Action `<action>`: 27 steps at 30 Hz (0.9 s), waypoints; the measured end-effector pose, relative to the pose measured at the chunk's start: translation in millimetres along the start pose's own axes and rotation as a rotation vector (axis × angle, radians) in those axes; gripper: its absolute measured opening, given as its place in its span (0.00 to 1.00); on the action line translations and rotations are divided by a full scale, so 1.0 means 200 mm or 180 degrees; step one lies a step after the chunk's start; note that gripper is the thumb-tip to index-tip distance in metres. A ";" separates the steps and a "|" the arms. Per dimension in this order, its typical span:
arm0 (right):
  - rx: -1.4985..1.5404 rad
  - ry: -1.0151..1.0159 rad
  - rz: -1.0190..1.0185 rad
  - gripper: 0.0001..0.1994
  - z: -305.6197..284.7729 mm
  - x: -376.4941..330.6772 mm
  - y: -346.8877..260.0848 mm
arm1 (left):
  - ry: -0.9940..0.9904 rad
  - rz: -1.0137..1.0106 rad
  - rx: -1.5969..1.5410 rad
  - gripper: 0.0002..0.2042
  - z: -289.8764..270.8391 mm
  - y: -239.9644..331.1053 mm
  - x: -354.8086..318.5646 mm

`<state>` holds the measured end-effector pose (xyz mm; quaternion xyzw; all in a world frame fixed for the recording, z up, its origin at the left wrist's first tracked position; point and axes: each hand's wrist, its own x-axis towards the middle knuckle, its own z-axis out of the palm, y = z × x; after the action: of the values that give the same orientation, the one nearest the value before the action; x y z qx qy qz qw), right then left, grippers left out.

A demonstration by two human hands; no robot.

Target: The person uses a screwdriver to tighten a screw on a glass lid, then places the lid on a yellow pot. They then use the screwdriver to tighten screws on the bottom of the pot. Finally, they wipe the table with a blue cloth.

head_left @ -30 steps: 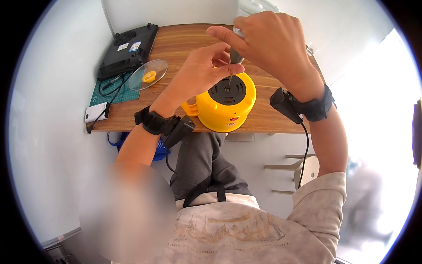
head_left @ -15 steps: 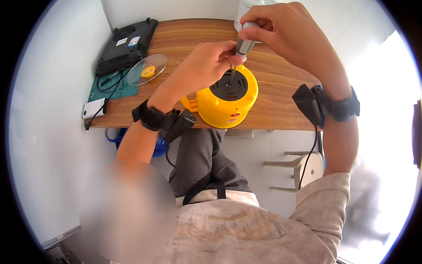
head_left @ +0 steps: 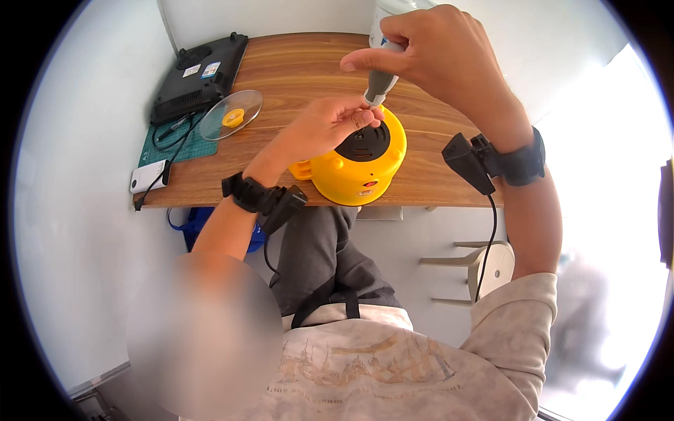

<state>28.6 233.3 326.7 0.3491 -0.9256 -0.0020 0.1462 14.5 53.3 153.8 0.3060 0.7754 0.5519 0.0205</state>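
Observation:
A yellow electric pot stands upside down at the table's front edge, its black slotted base facing up and its side handle toward the left. Above it a grey and white screwdriver is held at a slant. My right hand has its fingers curled round the upper handle, with the thumb stretched out to the left. My left hand is closed at the lower end of the screwdriver, just over the base. Its fingers hide the shaft and tip; whether they also pinch a small part cannot be seen.
At the left lie a clear glass lid with a yellow knob, a green cutting mat, a white power bank with a black cable, and an overturned black appliance. A pale container stands behind my right hand. A stool is below right.
The screwdriver has risen off the centre of the base. My right hand has shifted slightly left and its thumb has straightened. My left hand has moved down and left.

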 end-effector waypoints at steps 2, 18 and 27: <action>-0.0024 -0.0073 0.0065 0.32 -0.01 0.01 -0.03 | -0.0114 -0.0309 -0.0099 0.10 0.00 0.02 -0.01; 0.0964 0.0617 -0.0582 0.14 0.10 -0.08 0.11 | 0.0093 0.0107 0.0037 0.09 0.02 -0.08 -0.02; -0.0161 0.0518 0.0054 0.26 0.11 -0.01 0.07 | 0.0254 0.0133 0.0408 0.09 0.05 -0.06 -0.05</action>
<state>14.8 243.5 306.7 0.3365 -0.9132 0.0042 0.2298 20.2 54.2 136.5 0.3006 0.8028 0.5132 -0.0416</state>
